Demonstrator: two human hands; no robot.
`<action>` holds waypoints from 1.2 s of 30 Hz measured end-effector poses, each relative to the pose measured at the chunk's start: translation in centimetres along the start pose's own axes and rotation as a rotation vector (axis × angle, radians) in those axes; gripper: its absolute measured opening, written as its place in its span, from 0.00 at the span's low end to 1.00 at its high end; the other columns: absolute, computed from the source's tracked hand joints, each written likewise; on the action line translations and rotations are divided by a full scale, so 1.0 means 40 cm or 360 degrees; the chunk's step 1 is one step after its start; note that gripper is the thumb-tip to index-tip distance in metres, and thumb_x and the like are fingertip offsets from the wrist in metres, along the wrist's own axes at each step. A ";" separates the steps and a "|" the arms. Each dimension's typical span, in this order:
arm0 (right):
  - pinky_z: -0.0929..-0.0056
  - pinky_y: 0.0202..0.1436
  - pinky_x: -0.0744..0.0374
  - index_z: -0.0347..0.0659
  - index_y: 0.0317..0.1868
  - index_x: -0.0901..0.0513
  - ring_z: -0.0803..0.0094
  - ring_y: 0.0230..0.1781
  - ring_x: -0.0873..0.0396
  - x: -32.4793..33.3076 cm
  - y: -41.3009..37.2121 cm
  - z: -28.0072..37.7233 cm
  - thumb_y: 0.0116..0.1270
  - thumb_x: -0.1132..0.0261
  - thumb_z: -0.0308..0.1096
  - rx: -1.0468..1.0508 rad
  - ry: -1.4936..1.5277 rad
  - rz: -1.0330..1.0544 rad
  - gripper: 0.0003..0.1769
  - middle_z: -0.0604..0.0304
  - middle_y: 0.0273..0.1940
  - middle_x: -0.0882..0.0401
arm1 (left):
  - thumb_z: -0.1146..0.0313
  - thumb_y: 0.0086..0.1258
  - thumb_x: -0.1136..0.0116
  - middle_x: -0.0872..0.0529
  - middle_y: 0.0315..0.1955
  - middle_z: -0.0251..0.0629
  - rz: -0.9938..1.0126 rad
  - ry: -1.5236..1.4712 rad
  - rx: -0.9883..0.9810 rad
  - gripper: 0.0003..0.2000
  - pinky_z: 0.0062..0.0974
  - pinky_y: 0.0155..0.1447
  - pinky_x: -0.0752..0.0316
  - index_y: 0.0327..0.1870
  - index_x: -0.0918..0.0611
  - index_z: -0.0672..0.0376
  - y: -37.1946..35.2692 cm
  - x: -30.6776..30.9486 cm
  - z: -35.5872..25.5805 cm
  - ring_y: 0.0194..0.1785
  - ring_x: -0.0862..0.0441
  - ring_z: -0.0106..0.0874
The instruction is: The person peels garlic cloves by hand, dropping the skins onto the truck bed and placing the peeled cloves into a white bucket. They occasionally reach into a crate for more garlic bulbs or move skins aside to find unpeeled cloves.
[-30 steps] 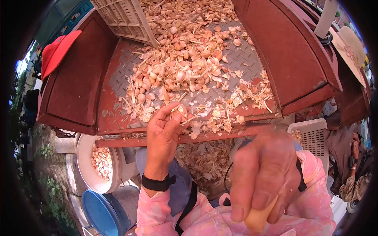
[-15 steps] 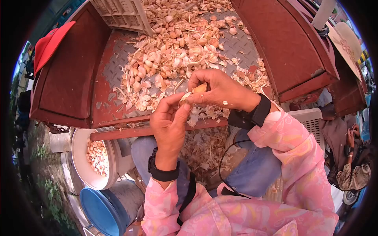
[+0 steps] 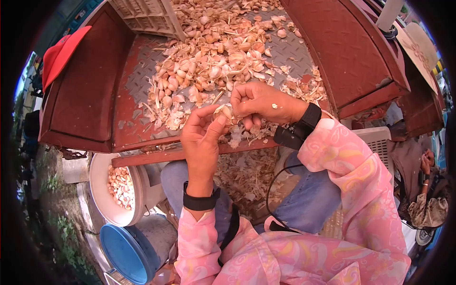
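My left hand [image 3: 202,137] is raised over the near edge of the metal-floored bed, thumb and forefinger closed on a garlic clove [image 3: 223,112] with pale papery skin. Against the clove's right side, my right hand [image 3: 266,103] is closed, its thumb and forefinger pinching at the skin. What else the right fingers may hold is hidden. Just beyond both hands lies a wide heap of garlic cloves [image 3: 209,61] mixed with stalks and loose skins. A flake of skin [image 3: 274,106] sticks to the back of my right hand.
Red side panels [image 3: 354,52] flank the bed. A plastic crate [image 3: 149,16] leans at the back left. Below left stand a white bucket [image 3: 100,183] holding cloves [image 3: 121,187] and a blue-lidded bucket [image 3: 124,254]. Another person's hands [image 3: 426,161] show at far right.
My right hand has turned over and its fingers have curled in towards the clove. The orange-tan piece seen between its fingers earlier is now out of sight. The left hand keeps its hold.
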State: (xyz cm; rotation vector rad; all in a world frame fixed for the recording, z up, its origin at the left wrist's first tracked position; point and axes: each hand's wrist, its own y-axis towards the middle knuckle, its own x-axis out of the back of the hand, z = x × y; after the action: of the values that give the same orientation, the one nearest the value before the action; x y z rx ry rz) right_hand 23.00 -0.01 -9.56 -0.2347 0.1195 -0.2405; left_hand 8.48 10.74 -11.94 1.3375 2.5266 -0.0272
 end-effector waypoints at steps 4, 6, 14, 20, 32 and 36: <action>0.89 0.22 0.29 0.38 0.37 0.26 0.86 0.23 0.26 -0.007 0.004 -0.006 0.61 0.37 0.35 0.0070 0.0182 -0.0029 0.11 0.67 0.28 0.26 | 0.75 0.62 0.42 0.19 0.33 0.34 0.0014 -0.0349 0.0252 0.12 0.13 0.36 0.25 0.46 0.24 0.65 -0.002 -0.005 -0.004 0.33 0.22 0.19; 0.88 0.23 0.28 0.37 0.37 0.26 0.85 0.24 0.27 -0.008 0.004 -0.009 0.61 0.37 0.37 0.0096 0.0131 -0.0023 0.12 0.67 0.27 0.26 | 0.75 0.61 0.42 0.19 0.33 0.34 0.0006 -0.0312 0.0250 0.12 0.13 0.36 0.25 0.46 0.24 0.65 -0.003 -0.009 0.001 0.33 0.22 0.19; 0.89 0.15 0.41 0.40 0.33 0.27 0.90 0.17 0.36 0.020 -0.009 -0.007 0.59 0.35 0.35 0.0053 0.0261 0.0231 0.11 0.71 0.23 0.31 | 0.75 0.61 0.41 0.19 0.32 0.37 0.0209 -0.0213 0.0250 0.12 0.13 0.35 0.25 0.43 0.26 0.68 0.000 -0.015 -0.019 0.31 0.21 0.20; 0.88 0.14 0.45 0.41 0.29 0.28 0.90 0.14 0.40 0.032 -0.017 -0.002 0.60 0.36 0.35 0.0036 0.0239 0.0340 0.10 0.72 0.22 0.32 | 0.74 0.61 0.42 0.19 0.31 0.37 0.0195 0.0043 0.0217 0.11 0.14 0.34 0.25 0.42 0.26 0.67 0.017 0.032 -0.026 0.31 0.21 0.21; 0.74 0.30 0.27 0.37 0.31 0.26 0.72 0.26 0.28 -0.132 -0.014 0.001 0.52 0.34 0.30 0.0896 -0.0874 -0.0736 0.10 0.60 0.28 0.27 | 0.76 0.63 0.57 0.23 0.41 0.43 -0.0112 -0.1886 0.0671 0.11 0.33 0.56 0.28 0.44 0.28 0.72 0.025 -0.068 0.036 0.48 0.25 0.35; 0.71 0.34 0.29 0.37 0.32 0.26 0.61 0.31 0.29 -0.136 -0.008 -0.011 0.50 0.36 0.28 0.1205 -0.1175 -0.0739 0.09 0.55 0.34 0.27 | 0.70 0.67 0.58 0.23 0.41 0.44 -0.0117 -0.1874 0.0651 0.12 0.31 0.50 0.26 0.44 0.27 0.69 0.015 -0.051 0.075 0.46 0.24 0.34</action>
State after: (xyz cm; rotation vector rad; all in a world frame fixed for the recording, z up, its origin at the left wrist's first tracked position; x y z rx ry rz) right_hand 17.61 0.96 -9.42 0.4190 -0.7599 -0.6228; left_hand 10.75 9.01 -14.23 0.8859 1.5579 -1.0494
